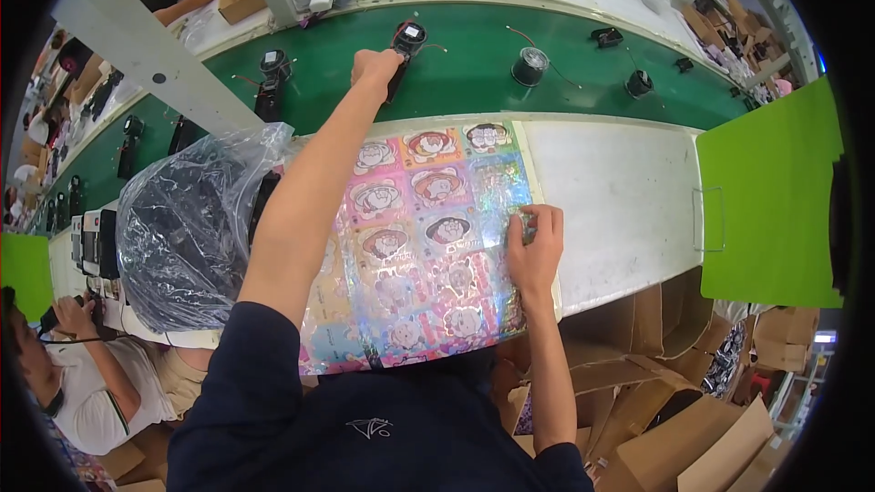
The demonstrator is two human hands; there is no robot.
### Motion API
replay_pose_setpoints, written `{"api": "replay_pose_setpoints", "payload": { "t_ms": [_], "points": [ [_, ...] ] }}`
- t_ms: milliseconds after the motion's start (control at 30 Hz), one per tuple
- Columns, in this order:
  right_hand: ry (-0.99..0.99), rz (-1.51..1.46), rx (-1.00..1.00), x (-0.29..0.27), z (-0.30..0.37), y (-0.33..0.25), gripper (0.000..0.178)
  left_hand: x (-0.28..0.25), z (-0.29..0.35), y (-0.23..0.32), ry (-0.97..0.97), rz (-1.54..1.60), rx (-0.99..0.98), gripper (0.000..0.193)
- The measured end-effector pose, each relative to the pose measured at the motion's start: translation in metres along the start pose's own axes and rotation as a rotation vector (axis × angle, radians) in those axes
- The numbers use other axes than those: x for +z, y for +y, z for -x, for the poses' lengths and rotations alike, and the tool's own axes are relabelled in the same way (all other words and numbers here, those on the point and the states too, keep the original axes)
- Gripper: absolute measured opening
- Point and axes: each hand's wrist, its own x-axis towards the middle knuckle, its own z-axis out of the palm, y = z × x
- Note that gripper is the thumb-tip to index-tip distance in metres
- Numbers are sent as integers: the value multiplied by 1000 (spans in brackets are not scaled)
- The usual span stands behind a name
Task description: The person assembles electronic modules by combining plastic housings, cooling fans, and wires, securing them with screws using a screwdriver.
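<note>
My left hand (374,66) reaches out over the green conveyor belt, its fingers closed on a black handheld device (396,82). That device has a round head with a white label and thin wires at its top. Part of its handle is hidden behind my fingers. My right hand (536,251) rests on the right edge of a shiny mat (424,264) printed with cartoon figures in coloured squares. Its fingers are bent, the thumb stands apart, and nothing shows between them.
On the belt (328,46) lie another black device (271,82), a round motor-like part (530,66) with wires and smaller black parts. A clear plastic bag (182,228) stands left of the mat. A green panel (775,200) closes the right end; cardboard boxes (674,410) sit lower right. A co-worker (100,374) sits left.
</note>
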Motion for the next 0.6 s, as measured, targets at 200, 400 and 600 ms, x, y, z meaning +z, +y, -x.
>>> {"api": "replay_pose_setpoints", "payload": {
  "t_ms": [200,400,600],
  "points": [
    [34,-2,25,-4,1,7,16,0,43,23,107,-371,48,50],
    [32,-33,12,-1,-3,2,13,-11,25,30,66,-432,51,57],
    [39,-34,23,-2,-3,0,12,50,62,61,203,-405,1107,48]
  ]
}}
